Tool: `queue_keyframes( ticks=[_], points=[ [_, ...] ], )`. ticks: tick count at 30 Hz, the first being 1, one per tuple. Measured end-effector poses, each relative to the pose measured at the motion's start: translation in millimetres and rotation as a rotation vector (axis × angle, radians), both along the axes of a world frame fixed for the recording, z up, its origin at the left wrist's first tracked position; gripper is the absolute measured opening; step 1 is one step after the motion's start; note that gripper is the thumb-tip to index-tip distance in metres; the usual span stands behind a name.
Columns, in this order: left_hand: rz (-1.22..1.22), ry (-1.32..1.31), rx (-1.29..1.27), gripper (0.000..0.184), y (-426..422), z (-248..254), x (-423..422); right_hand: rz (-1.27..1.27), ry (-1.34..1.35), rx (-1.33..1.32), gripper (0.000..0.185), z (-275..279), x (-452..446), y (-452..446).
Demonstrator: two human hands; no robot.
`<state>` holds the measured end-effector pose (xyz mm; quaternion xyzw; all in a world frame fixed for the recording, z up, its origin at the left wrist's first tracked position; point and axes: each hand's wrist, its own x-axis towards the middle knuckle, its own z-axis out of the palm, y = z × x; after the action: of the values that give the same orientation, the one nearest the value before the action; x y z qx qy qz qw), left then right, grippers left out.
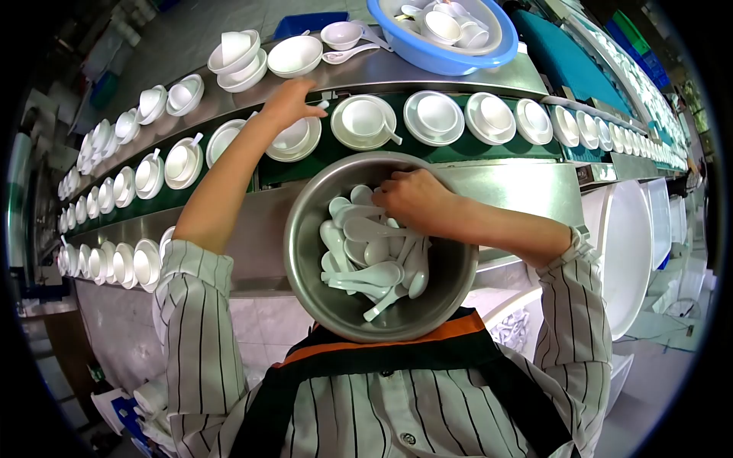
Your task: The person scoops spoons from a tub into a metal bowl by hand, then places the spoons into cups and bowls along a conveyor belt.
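Observation:
My left hand (292,103) reaches over the green conveyor belt, thumb and fingers apart. Just off its thumb tip a white spoon handle (324,104) sticks up beside a bowl and plate (295,142). Against my body is a round steel basin (304,284) with a loose heap of white soup spoons (370,230) inside. At the basin's far rim, my right hand (408,197) has curled fingers closed on a spoon among the heap; the fingertips are partly hidden. Right of my left hand, another bowl-and-plate set (363,120) has a spoon on it.
Bowl-and-plate sets line the belt (248,179) both ways. On the steel ledge behind sit stacked bowls (238,61), loose spoons (351,53) and a blue basin (439,57) of crockery. More bowls (122,263) stand at the near left. A large white tub (622,259) is at right.

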<state>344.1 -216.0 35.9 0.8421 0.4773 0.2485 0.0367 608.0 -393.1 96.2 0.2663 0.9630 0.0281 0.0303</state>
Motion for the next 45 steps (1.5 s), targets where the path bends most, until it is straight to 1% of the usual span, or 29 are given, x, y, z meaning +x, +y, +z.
queue_keyframes(
  ticks=[1,2,3,5,6,7,9,11,13,14,15,17,18,21,22,23,25,27,28,29,31,32,33,35,37,38,41,44,45],
  points=[
    [-0.012,-0.051,0.211,0.049,-12,8,-2,-0.053,0.092,-0.092,0.015,11,0,1],
    [0.041,0.017,0.185,0.063,-20,19,-6,-0.108,0.187,-0.189,0.015,25,3,3],
    [0.046,-0.066,0.053,0.059,-36,42,0,-0.167,0.284,-0.284,0.015,39,8,7],
    [0.058,-0.235,-0.214,0.051,-71,85,14,-0.202,0.561,-0.289,0.013,60,20,20],
    [0.035,-0.297,-0.28,0.042,-87,98,19,-0.247,0.653,-0.209,0.011,63,26,34],
    [0.008,-0.288,-0.302,0.038,-98,100,20,-0.29,0.745,-0.126,0.01,66,30,51],
    [-0.051,-0.266,-0.349,0.03,-121,103,26,-0.431,0.612,0.147,0.009,65,41,89],
    [-0.278,-0.175,-0.448,0.024,-155,117,43,-0.454,0.457,0.289,0.008,34,53,135],
    [-0.49,-0.018,-0.247,0.026,-177,95,59,-0.495,0.187,0.213,0.008,5,55,157],
    [-0.535,0.054,-0.267,0.027,-185,80,66,-0.445,0.123,0.099,0.01,-7,56,162],
    [-0.578,0.127,-0.291,0.029,-191,68,70,-0.365,0.229,0.193,0.011,-14,57,163],
    [-0.587,0.15,-0.386,0.028,-196,57,69,-0.206,0.44,0.377,0.012,-22,58,159],
    [-0.597,0.162,-0.435,0.028,-197,55,69,-0.209,0.453,0.386,0.015,-6,50,145],
    [-0.623,0.142,-0.577,0.024,-192,66,53,-0.173,0.547,0.083,0.015,45,23,76],
    [-0.644,0.173,-0.692,0.02,-189,79,47,-0.164,0.402,-0.031,0.014,53,17,49],
    [-0.659,0.114,-0.861,0.019,-184,96,43,-0.158,0.26,-0.144,0.014,56,13,25],
    [-0.679,-0.01,-1.197,0.017,-171,124,40,-0.122,-0.192,-0.147,0.015,37,4,-7],
    [-0.652,-0.275,-1.082,0.019,-152,126,40,-0.062,-0.198,-0.111,0.017,9,10,-15],
    [-0.543,-0.364,-1.015,0.016,-139,129,40,-0.085,-0.157,-0.12,0.019,15,9,-14],
    [-0.434,-0.451,-0.949,0.013,-125,131,42,-0.125,-0.058,-0.171,0.018,23,11,-13],
    [-0.323,-0.66,-0.743,0.013,-93,121,52,-0.211,0.14,-0.274,0.016,47,20,-6],
    [-0.276,-0.671,-0.618,0.014,-74,109,58,-0.261,0.191,-0.299,0.015,57,25,-2],
    [-0.229,-0.678,-0.494,0.015,-54,95,64,-0.268,0.334,-0.307,0.015,58,32,3],
    [-0.184,-0.562,-0.21,0.015,-23,71,81,-0.275,0.62,-0.319,0.016,58,49,16],
    [-0.174,-0.393,0.032,0.015,-8,59,99,-0.41,0.676,-0.181,0.015,64,67,35],
    [-0.193,-0.378,0.055,0.013,-5,55,107,-0.45,0.645,-0.021,0.015,62,81,51],
    [-0.208,-0.016,0.079,0.011,4,37,123,-0.528,0.546,0.383,0.015,45,123,104],
    [-0.222,0.216,-0.043,0.018,13,12,129,-0.636,0.236,0.323,0.015,12,140,134],
    [-0.194,0.203,-0.067,0.022,10,15,129,-0.545,0.204,0.301,0.017,-10,148,142]
  ],
)
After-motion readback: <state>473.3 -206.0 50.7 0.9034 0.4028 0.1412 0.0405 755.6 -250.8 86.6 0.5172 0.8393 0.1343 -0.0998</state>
